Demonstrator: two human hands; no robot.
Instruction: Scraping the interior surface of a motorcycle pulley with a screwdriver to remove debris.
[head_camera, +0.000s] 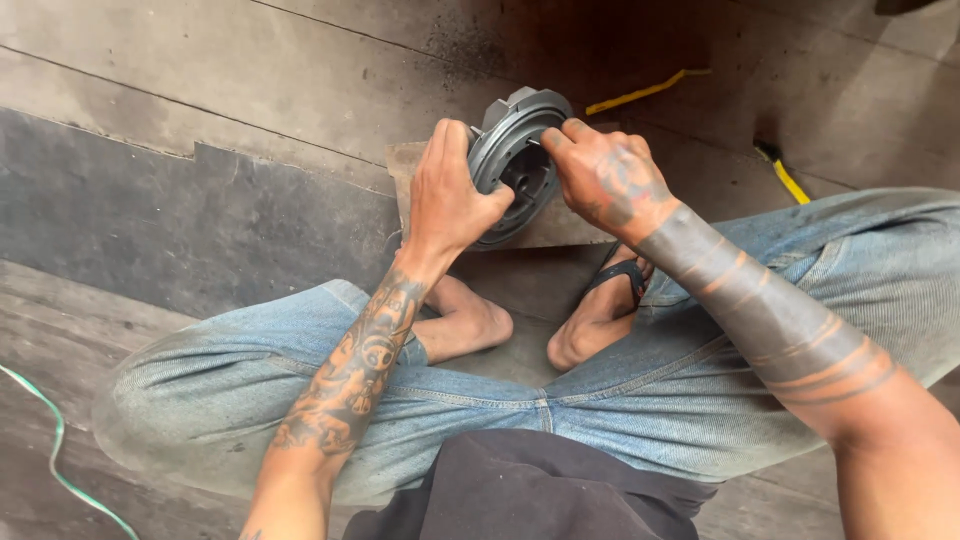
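The round grey metal part stands tilted on edge on a small wooden block on the floor, just ahead of your crossed feet; your left hand grips its rim, thumb over the face; your right hand pinches at its top edge; a yellow-handled tool lies well apart, to the right.

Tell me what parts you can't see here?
Head view only:
- Metal disc: left edge hidden by left hand, right edge by right hand.
- Wood block: mostly covered by disc and hands.
- Yellow tool: partly hidden behind the knee.
- Green wire: cut off by the frame's left edge.
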